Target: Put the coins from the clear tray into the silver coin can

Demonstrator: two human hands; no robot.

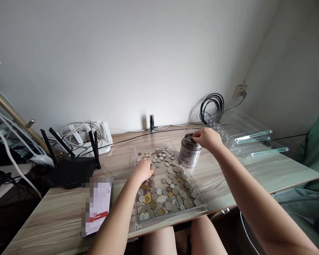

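Note:
My left hand (144,170) reaches over a clear plastic tray (172,211) with many loose coins (182,193) spread in it. Its fingers point down at the coins, thumb apart from the rest, and nothing shows in its grasp. Just right of the tray stands a round metal tin (190,156) with a floral print and a dark lid (189,137). Above that lid my right hand (208,137) is closed in a pinch, fingertips at the lid's top. Whatever lies between those fingertips is too small or hidden to make out.
A phone (102,205) lies left of the tray, near a black router (74,168) and a white device with bundled cables (97,145). Against the wall are a small dark bottle (152,124) and coiled black cable (212,106). Clear acrylic shelving (244,136) sits at the right.

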